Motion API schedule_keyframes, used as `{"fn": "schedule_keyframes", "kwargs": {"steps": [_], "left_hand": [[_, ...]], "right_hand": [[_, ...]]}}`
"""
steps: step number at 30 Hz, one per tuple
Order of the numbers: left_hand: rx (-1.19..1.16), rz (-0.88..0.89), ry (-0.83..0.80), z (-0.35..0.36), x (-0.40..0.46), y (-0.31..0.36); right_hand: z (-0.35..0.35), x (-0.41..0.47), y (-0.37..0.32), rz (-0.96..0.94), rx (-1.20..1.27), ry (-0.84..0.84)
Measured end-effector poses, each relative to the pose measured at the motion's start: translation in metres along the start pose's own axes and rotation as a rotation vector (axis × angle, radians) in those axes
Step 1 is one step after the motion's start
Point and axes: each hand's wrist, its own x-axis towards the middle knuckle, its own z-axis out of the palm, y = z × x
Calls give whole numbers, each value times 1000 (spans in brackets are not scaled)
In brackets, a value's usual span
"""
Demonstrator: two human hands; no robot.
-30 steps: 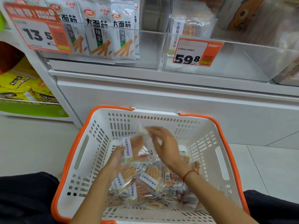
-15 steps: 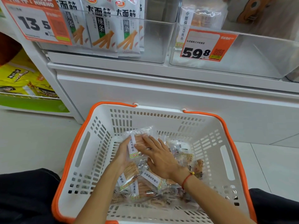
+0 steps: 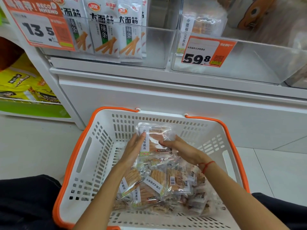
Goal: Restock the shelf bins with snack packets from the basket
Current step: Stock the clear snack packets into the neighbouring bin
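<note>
A white basket with an orange rim stands on the floor before the shelf. Several clear snack packets lie heaped in its bottom. Both hands hold one clear packet with a white label upright above the heap. My left hand grips its left edge, thumb over the label. My right hand holds its right side, fingers across the front. Above right sits a clear shelf bin with a 59.8 price tag; a few packets of the same kind stand at its back left.
The left bin holds white spicy-strip packets behind a 13.5 price tag. Yellow bags sit on a low shelf at far left. The white shelf base rises behind the basket. My dark-clad knees flank the basket.
Both hands have lifted the held packet higher and toward the basket's far wall. My right hand moved from lying over the packet's front to its right side. The view tilted up slightly.
</note>
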Motion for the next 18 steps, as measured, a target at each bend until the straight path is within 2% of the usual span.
{"fn": "schedule_keyframes", "kwargs": {"steps": [4, 8, 10, 14, 18], "left_hand": [[-6, 104, -8, 10, -9, 30], [-65, 159, 27, 19, -9, 59], [-52, 195, -13, 21, -13, 73], [28, 372, -52, 25, -30, 111], [62, 526, -110, 28, -50, 153]], "right_hand": [[-22, -3, -14, -111, -101, 37], [-26, -32, -61, -201, -133, 95], [-31, -45, -81, -245, -206, 129], [-48, -82, -130, -366, -334, 65], [-65, -121, -177, -478, -399, 78]]}}
